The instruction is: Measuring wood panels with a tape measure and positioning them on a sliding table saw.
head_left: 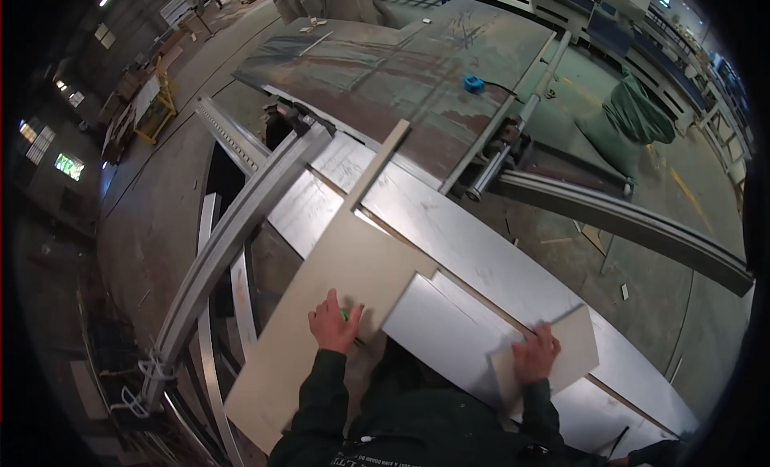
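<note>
A large beige board (313,306) lies across a metal machine table (449,306), with a notch at its right corner. My left hand (334,322) rests on the board with fingers apart; a small green thing shows beside its thumb, too little of it to name. To the right, my right hand (537,356) grips a smaller beige board piece (573,355), its fingers bent at the far edge. This piece lies over the table's long slot. A narrow board strip (381,166) projects beyond the large board's far end.
A curved-looking metal rail (241,226) runs along the left, another rail (634,218) extends to the right. Beyond stands a dark, scuffed tabletop (401,74) holding a blue object (474,84). A green sack (634,122) sits on the floor at right.
</note>
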A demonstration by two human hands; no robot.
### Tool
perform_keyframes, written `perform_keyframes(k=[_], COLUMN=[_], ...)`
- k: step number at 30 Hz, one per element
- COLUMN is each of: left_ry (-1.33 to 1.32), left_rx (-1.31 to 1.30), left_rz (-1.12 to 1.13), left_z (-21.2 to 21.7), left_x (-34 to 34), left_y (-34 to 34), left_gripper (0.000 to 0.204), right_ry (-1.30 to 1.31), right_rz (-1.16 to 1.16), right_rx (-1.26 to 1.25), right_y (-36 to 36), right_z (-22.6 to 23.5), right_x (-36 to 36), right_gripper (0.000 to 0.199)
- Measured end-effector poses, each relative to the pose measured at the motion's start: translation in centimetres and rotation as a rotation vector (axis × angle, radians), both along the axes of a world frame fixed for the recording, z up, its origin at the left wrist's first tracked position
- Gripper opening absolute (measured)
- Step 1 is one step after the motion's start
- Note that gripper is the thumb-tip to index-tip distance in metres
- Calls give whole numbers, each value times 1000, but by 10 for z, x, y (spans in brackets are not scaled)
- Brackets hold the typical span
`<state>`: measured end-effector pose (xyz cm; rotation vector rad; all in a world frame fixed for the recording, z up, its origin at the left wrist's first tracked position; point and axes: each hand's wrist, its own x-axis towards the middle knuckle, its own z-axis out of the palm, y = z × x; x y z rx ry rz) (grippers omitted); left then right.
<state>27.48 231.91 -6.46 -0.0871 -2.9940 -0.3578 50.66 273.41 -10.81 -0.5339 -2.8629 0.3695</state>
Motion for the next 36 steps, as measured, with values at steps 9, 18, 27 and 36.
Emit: perform_keyframes(k=[9,18,27,36], left_ry=[64,-521,114,-253], left_rx=[196,340,-231,-440], left_rz=[44,341,198,965], left_z=[-34,-43,-47,-50], left_x=[-76,-81,-32,-27], left_y=[-125,-205,-247,-283], left_gripper=[53,64,54,46], right_ry=[-178,138,-94,-177], right_rz=[-318,146,314,473], right_rx=[-48,-206,-284,-1108], right_y=[-37,-176,-259,-217], right_z=[19,0,17,26], right_x=[-59,-310,-300,-280], right_gripper=[23,53,48,24])
